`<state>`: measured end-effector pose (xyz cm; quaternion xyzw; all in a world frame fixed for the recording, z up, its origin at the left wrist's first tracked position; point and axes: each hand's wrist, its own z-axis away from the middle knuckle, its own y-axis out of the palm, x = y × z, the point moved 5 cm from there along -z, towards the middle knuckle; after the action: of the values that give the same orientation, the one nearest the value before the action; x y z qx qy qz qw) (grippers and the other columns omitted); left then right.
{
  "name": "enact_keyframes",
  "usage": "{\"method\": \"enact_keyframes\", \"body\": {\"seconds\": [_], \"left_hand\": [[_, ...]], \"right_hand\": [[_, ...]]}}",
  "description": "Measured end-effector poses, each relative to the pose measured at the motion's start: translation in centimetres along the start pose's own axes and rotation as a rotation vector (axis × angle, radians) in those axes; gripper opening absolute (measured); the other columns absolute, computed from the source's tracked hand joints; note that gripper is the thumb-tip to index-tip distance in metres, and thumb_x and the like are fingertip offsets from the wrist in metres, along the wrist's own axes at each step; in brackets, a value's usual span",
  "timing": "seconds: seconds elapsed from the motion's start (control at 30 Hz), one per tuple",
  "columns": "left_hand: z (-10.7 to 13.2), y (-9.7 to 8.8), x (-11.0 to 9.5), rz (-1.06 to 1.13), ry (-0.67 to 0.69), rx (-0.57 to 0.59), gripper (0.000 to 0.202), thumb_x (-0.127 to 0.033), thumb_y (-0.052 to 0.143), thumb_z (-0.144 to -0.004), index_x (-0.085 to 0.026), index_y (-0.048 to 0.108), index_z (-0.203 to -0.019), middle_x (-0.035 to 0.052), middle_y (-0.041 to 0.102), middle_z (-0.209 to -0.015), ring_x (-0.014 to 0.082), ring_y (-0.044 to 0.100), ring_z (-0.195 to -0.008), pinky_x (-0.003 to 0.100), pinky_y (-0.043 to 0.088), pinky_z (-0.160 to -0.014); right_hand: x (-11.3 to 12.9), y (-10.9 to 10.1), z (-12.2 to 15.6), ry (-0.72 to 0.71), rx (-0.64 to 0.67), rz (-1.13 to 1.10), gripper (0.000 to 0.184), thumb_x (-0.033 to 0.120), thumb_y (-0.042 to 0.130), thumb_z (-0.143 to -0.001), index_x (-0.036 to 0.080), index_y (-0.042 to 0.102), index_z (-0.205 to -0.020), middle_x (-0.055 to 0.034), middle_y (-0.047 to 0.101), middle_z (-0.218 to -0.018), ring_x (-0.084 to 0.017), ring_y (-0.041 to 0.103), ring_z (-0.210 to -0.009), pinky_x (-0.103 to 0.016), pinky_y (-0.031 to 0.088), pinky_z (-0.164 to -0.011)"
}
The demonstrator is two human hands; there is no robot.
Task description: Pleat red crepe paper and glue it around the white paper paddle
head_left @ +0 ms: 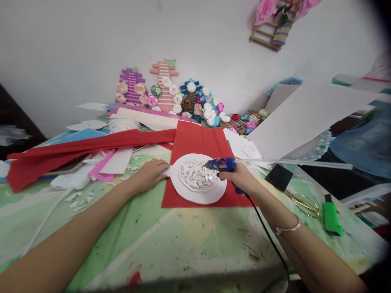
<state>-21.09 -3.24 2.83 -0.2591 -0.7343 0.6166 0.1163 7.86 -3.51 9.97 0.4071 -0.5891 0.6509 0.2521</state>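
A white round disc [198, 194] lies on a red sheet [198, 142] in the middle of the table. Several small white pieces [195, 175] are stuck in a cluster on its centre. My right hand [240, 176] is closed round a blue glue gun [221, 164], whose nozzle points left over the right side of the cluster. A long clear glue stick [293, 162] juts out of the gun's back to the right. A black cord [265, 232] runs from it toward me. My left hand [151, 173] rests with curled fingers on the disc's left edge.
A black phone [279, 176], gold scissors [302, 202] and a green lighter [331, 217] lie to the right. Red cloth [76, 152], pink and white paper scraps [104, 167] sit left. Paper-flower crafts [168, 95] line the wall. A large white board [305, 114] leans at right.
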Motion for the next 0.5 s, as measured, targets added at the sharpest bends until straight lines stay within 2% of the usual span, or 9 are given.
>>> {"method": "enact_keyframes", "body": {"seconds": [0.1,0.23,0.37,0.5], "left_hand": [[0.0,0.0,0.0,0.002,-0.017,0.004,0.034,-0.031,0.047,-0.095,-0.014,0.058,-0.122,0.013,0.059,-0.127,0.0282,0.051,-0.117,0.043,0.04,-0.1],[0.0,0.0,0.0,-0.007,-0.024,-0.011,0.033,-0.032,0.048,-0.095,-0.016,0.058,-0.121,0.0125,0.06,-0.126,0.0279,0.052,-0.116,0.043,0.04,-0.1],[0.0,-0.1,-0.1,-0.005,-0.015,-0.013,0.03,-0.03,0.05,-0.094,-0.016,0.059,-0.12,0.0126,0.06,-0.125,0.0274,0.053,-0.116,0.043,0.04,-0.1],[0.0,-0.2,-0.2,0.002,-0.014,-0.019,0.03,-0.03,0.051,-0.094,-0.016,0.059,-0.119,0.0126,0.06,-0.125,0.0275,0.053,-0.114,0.043,0.042,-0.098]], "right_hand": [[-0.3,0.4,-3.0,0.032,-0.025,-0.103,0.017,0.021,0.063,-0.06,0.015,0.07,-0.074,-0.0022,0.067,-0.064,-0.015,0.06,-0.064,-0.023,0.045,-0.058],[-0.7,1.5,-6.7,0.085,-0.013,-0.117,0.015,0.024,0.063,-0.061,0.013,0.068,-0.07,-0.0025,0.064,-0.057,-0.009,0.047,-0.045,-0.021,0.033,-0.041],[0.0,3.2,-9.2,0.064,0.076,-0.113,0.011,0.024,0.064,-0.061,0.013,0.064,-0.059,-0.0029,0.063,-0.054,-0.009,0.047,-0.045,-0.02,0.034,-0.04],[1.1,4.8,-10.0,0.047,0.173,-0.077,0.008,0.021,0.066,-0.058,0.014,0.064,-0.056,-0.0019,0.061,-0.05,-0.011,0.053,-0.049,-0.02,0.038,-0.043]]}}
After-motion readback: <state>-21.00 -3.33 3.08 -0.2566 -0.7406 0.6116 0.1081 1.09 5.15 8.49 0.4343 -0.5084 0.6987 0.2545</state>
